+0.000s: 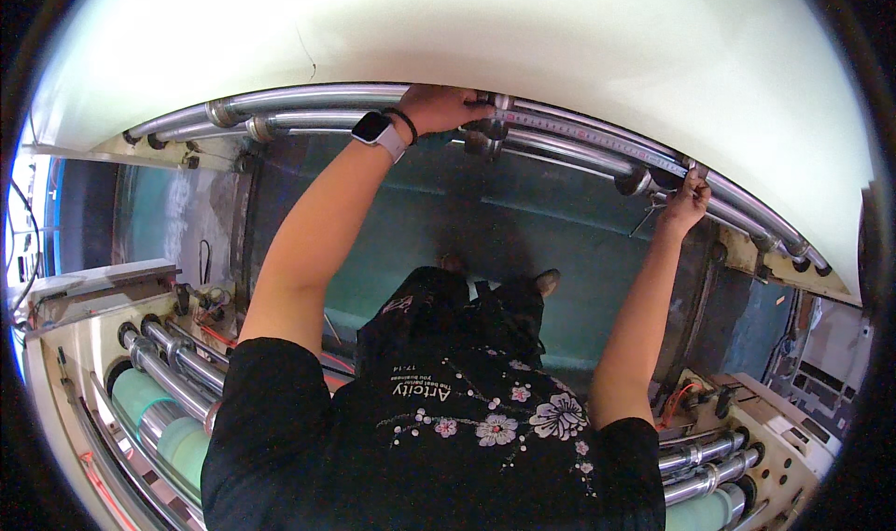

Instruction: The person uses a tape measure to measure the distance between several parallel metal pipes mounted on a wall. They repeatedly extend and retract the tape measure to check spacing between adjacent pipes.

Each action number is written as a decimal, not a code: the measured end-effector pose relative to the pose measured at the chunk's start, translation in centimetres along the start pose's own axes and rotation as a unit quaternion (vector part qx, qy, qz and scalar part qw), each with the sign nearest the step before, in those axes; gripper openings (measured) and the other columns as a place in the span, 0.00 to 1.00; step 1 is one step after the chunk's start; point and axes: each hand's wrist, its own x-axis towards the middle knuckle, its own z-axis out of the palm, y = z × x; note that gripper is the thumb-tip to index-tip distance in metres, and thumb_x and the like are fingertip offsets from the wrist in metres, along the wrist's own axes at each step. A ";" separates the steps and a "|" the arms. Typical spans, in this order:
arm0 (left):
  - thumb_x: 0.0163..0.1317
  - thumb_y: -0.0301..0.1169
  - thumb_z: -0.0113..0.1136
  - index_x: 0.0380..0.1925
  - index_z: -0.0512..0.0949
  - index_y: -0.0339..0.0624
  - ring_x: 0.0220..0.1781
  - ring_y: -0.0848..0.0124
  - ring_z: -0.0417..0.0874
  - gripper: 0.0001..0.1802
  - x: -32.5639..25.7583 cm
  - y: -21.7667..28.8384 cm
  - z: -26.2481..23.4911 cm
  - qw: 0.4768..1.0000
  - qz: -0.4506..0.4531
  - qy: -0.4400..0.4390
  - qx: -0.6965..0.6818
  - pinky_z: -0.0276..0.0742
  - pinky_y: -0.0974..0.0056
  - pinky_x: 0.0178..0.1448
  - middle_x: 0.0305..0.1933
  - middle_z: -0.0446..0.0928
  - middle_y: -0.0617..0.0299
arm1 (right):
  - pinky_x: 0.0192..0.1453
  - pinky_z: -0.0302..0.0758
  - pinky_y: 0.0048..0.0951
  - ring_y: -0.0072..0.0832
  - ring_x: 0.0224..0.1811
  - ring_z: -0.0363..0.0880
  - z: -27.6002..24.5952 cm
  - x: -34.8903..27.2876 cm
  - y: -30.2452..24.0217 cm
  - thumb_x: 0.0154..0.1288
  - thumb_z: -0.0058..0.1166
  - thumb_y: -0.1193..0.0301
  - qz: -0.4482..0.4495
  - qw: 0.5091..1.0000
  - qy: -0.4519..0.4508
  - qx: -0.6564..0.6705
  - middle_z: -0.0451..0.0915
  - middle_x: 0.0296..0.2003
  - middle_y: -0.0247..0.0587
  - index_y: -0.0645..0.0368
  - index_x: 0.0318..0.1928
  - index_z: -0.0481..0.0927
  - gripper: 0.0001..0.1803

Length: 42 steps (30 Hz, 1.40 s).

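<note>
A steel measuring tape (588,137) is stretched along the upper chrome roller bar (327,95), running between my two hands. My left hand (439,109), with a watch (373,128) and a dark band on its wrist, is closed at the tape's left end, beside a collar on the bar. My right hand (688,202) pinches the tape's right end, fingers raised against the bar. Just left of it, a thin metal rod-like tool (644,217) hangs near a dark collar (635,180); whether that hand also holds it I cannot tell.
A big pale sheet or panel (467,27) curves above the bars. A second chrome bar (569,150) with collars runs just below the first. Behind me at lower left are green and chrome rollers (154,400); similar rollers (709,470) are at lower right. Dark floor (439,204) lies below.
</note>
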 end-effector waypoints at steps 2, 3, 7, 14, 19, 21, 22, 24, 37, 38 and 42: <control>0.55 0.54 0.50 0.39 0.77 0.47 0.46 0.58 0.75 0.24 0.1 0.0 0.0 1.000 -0.007 -0.018 -0.008 0.68 0.57 0.51 0.39 0.76 0.57 | 0.25 0.64 0.19 0.16 0.24 0.63 0.0 -0.1 -0.2 0.58 0.55 0.67 0.005 1.000 0.001 -0.015 0.66 0.22 0.26 0.52 0.23 0.65 0.13; 0.54 0.53 0.50 0.34 0.78 0.46 0.43 0.59 0.76 0.23 0.0 0.3 -0.2 1.000 -0.001 0.002 -0.005 0.69 0.58 0.48 0.35 0.77 0.57 | 0.24 0.64 0.20 0.16 0.24 0.63 -0.1 -0.1 -0.1 0.58 0.55 0.67 -0.002 1.000 0.001 -0.005 0.66 0.22 0.26 0.52 0.23 0.65 0.13; 0.54 0.52 0.51 0.28 0.80 0.44 0.37 0.61 0.78 0.22 -0.3 0.6 -0.6 1.000 -0.012 0.022 0.005 0.72 0.59 0.43 0.30 0.78 0.57 | 0.20 0.57 0.17 0.14 0.20 0.60 -0.2 0.4 0.6 0.58 0.56 0.65 -0.012 1.000 -0.007 0.011 0.66 0.20 0.23 0.50 0.23 0.65 0.13; 0.56 0.56 0.45 0.45 0.75 0.49 0.49 0.58 0.73 0.27 -0.2 0.4 0.1 0.997 0.054 0.064 0.000 0.66 0.57 0.54 0.44 0.75 0.56 | 0.32 0.65 0.24 0.20 0.28 0.64 -0.2 0.3 0.5 0.57 0.55 0.68 -0.008 0.994 0.034 -0.100 0.69 0.24 0.27 0.53 0.24 0.70 0.09; 0.58 0.53 0.46 0.46 0.74 0.49 0.45 0.61 0.75 0.25 -0.4 0.0 -0.5 0.989 -0.102 -0.094 -0.053 0.67 0.59 0.52 0.41 0.77 0.57 | 0.17 0.57 0.19 0.16 0.17 0.59 -0.7 -0.9 1.1 0.58 0.55 0.62 0.044 0.997 0.030 0.048 0.63 0.18 0.27 0.53 0.26 0.64 0.15; 0.57 0.51 0.49 0.37 0.77 0.44 0.36 0.61 0.78 0.23 -0.4 1.1 -1.0 0.998 -0.047 -0.029 -0.039 0.70 0.58 0.44 0.30 0.77 0.56 | 0.16 0.57 0.18 0.17 0.18 0.60 -0.8 -2.4 1.0 0.57 0.55 0.59 0.091 0.991 0.098 0.021 0.65 0.20 0.28 0.53 0.28 0.63 0.17; 0.57 0.51 0.49 0.31 0.76 0.42 0.34 0.61 0.77 0.22 -0.3 1.0 -0.7 0.999 -0.033 -0.010 -0.037 0.70 0.58 0.43 0.27 0.76 0.56 | 0.16 0.57 0.18 0.18 0.18 0.61 -1.2 -2.9 2.2 0.56 0.55 0.54 0.123 0.987 0.083 0.061 0.67 0.22 0.29 0.54 0.29 0.63 0.19; 0.57 0.51 0.49 0.30 0.76 0.42 0.31 0.64 0.76 0.22 0.0 1.8 -1.4 0.994 -0.083 -0.057 -0.040 0.70 0.60 0.40 0.24 0.75 0.58 | 0.15 0.57 0.18 0.18 0.18 0.63 -1.6 -3.6 3.0 0.55 0.54 0.49 0.217 0.974 0.055 0.044 0.70 0.23 0.30 0.54 0.33 0.65 0.22; 0.58 0.52 0.48 0.34 0.76 0.45 0.24 0.73 0.73 0.22 -0.4 1.4 -1.3 0.990 -0.099 -0.072 -0.076 0.69 0.66 0.34 0.19 0.72 0.62 | 0.14 0.59 0.16 0.16 0.16 0.65 0.4 -3.5 2.5 0.56 0.52 0.49 0.277 0.944 0.001 0.181 0.76 0.23 0.33 0.54 0.31 0.69 0.21; 0.58 0.52 0.48 0.33 0.76 0.44 0.24 0.73 0.73 0.22 -0.3 2.2 -1.8 0.985 -0.119 -0.083 -0.094 0.69 0.66 0.34 0.19 0.72 0.62 | 0.13 0.59 0.16 0.16 0.16 0.65 0.2 -3.4 2.6 0.56 0.52 0.49 0.276 0.943 -0.001 0.186 0.76 0.23 0.33 0.54 0.31 0.69 0.21; 0.57 0.52 0.48 0.31 0.77 0.43 0.23 0.73 0.73 0.23 -0.1 2.7 -2.2 0.981 -0.136 -0.104 -0.096 0.69 0.67 0.33 0.18 0.72 0.63 | 0.13 0.57 0.15 0.15 0.16 0.64 -0.1 -3.1 3.2 0.56 0.52 0.50 0.272 0.940 -0.013 0.207 0.75 0.23 0.33 0.54 0.31 0.69 0.20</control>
